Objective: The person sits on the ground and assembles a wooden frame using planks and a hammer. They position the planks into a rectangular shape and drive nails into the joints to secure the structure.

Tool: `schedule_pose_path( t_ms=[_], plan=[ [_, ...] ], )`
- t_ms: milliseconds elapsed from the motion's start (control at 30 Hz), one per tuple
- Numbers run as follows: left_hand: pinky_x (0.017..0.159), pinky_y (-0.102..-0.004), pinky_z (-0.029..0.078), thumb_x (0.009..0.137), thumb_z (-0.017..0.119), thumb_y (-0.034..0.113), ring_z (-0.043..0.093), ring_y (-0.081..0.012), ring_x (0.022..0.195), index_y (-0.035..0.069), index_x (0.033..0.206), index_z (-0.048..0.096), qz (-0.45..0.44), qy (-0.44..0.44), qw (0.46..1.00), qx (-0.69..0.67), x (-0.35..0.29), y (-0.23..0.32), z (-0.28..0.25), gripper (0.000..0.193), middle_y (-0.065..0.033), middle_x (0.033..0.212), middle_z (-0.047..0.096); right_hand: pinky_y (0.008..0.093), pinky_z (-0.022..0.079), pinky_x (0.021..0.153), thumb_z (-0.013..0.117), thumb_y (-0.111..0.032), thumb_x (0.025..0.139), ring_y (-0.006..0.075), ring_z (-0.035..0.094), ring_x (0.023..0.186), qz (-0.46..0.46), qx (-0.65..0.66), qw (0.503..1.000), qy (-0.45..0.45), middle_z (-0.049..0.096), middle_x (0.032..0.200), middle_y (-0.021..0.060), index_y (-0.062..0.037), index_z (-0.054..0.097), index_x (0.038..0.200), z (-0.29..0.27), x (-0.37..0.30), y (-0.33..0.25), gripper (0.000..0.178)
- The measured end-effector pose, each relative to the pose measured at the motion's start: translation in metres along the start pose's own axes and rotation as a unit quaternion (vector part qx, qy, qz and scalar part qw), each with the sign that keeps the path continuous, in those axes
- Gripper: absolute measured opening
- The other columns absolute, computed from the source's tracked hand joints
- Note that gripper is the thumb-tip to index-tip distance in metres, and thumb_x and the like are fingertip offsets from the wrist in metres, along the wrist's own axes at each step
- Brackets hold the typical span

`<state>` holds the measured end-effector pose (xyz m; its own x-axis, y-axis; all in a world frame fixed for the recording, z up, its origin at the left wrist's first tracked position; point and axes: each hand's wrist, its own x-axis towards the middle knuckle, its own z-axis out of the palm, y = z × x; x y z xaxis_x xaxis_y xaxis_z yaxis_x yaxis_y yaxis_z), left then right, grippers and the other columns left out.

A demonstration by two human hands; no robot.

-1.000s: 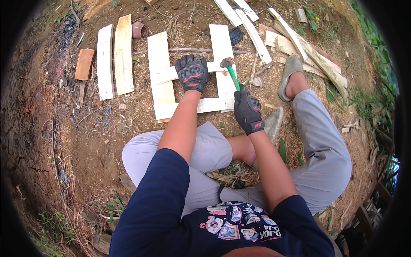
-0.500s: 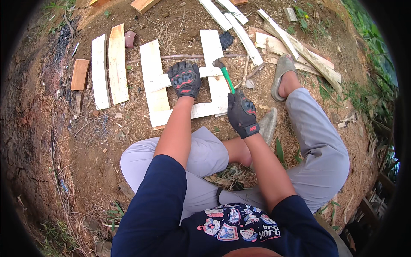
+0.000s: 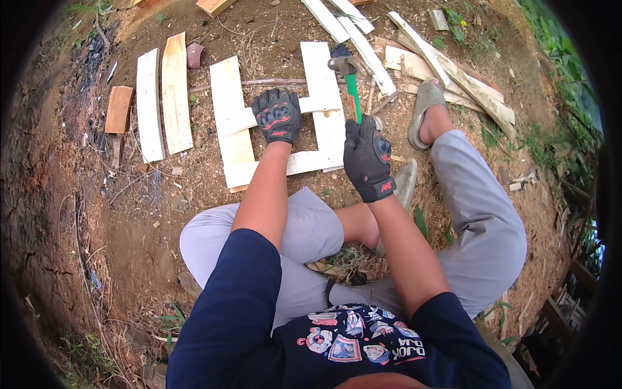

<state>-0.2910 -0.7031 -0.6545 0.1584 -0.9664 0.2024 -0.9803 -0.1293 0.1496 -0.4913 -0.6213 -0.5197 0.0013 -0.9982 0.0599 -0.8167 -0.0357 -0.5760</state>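
Note:
A black glove with red trim covers my left hand [image 3: 277,117], its fingers bent over the middle of a pale wooden crosspiece [image 3: 317,104]. This crosspiece lies across a left board [image 3: 225,81] and a right board [image 3: 319,65]. Nearer to me, a second crosspiece [image 3: 304,162] joins the same two boards. My right hand [image 3: 367,161], in a matching glove, grips a hammer [image 3: 352,91] by its green handle. The hammer's head is up, apart from the wood, just right of the right board. Any nail under the left hand is hidden.
Two loose planks [image 3: 175,94] and a short brown block [image 3: 119,110] lie to the left. More boards [image 3: 453,84] are piled at the far right, beside my sandalled foot [image 3: 427,113]. Wood shavings cover the dirt around the frame.
The hammer has risen from over the right board and swung upright, shifting slightly right with my right hand. My left hand stays on the crosspiece.

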Motion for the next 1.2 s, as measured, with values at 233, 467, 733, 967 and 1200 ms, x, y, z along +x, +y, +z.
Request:
schedule_pose_path(
  t_ms=[233, 467, 733, 967, 1200],
  plan=[
    [0.106, -0.0551, 0.044, 0.101, 0.059, 0.04, 0.064, -0.0333, 0.112, 0.009, 0.1, 0.079, 0.003, 0.001, 1.0, -0.011, 0.007, 0.014, 0.0, 0.037, -0.0128, 0.11, 0.073, 0.0541, 0.053, 0.07, 0.051, -0.03, 0.112, 0.0462, 0.069, 0.087, 0.046, -0.059, 0.994, -0.078, 0.069, 0.088, 0.0269, -0.0014, 0.058, 0.111, 0.043, -0.014, 0.045, 0.029],
    [0.104, -0.0532, 0.044, 0.1, 0.058, 0.037, 0.066, -0.0323, 0.107, 0.011, 0.096, 0.078, 0.014, 0.056, 0.998, 0.014, -0.002, -0.003, 0.008, 0.033, -0.0116, 0.104, 0.073, 0.0565, 0.049, 0.07, 0.048, -0.033, 0.114, 0.0463, 0.066, 0.078, 0.005, 0.018, 0.999, 0.049, 0.063, 0.08, 0.0249, -0.0015, 0.058, 0.107, -0.011, 0.013, -0.012, 0.034],
    [0.11, -0.058, 0.042, 0.101, 0.059, 0.038, 0.064, -0.0343, 0.116, 0.01, 0.103, 0.078, 0.012, 0.014, 1.0, -0.012, 0.005, 0.009, 0.003, 0.034, -0.0125, 0.116, 0.073, 0.0577, 0.056, 0.08, 0.047, -0.035, 0.112, 0.0486, 0.071, 0.092, 0.083, -0.104, 0.979, -0.154, 0.072, 0.098, 0.0301, -0.0016, 0.06, 0.11, 0.046, -0.015, 0.042, 0.036],
    [0.1, -0.0522, 0.045, 0.099, 0.057, 0.033, 0.066, -0.0311, 0.105, 0.013, 0.093, 0.076, 0.023, 0.07, 0.997, 0.016, -0.004, -0.003, 0.006, 0.028, -0.01, 0.102, 0.073, 0.0547, 0.053, 0.07, 0.048, -0.028, 0.113, 0.0452, 0.066, 0.077, 0.053, 0.026, 0.997, 0.051, 0.063, 0.085, 0.0255, -0.0002, 0.059, 0.107, -0.007, 0.013, -0.005, 0.031],
    [0.1, -0.0524, 0.045, 0.1, 0.057, 0.035, 0.066, -0.0315, 0.106, 0.013, 0.093, 0.076, 0.031, 0.093, 0.995, 0.013, 0.001, 0.0, 0.008, 0.03, -0.0098, 0.103, 0.074, 0.0584, 0.055, 0.077, 0.048, -0.029, 0.11, 0.0478, 0.07, 0.086, 0.037, -0.109, 0.981, -0.155, 0.07, 0.094, 0.0294, -0.0004, 0.06, 0.11, 0.033, -0.001, 0.046, 0.031]
  ],
)
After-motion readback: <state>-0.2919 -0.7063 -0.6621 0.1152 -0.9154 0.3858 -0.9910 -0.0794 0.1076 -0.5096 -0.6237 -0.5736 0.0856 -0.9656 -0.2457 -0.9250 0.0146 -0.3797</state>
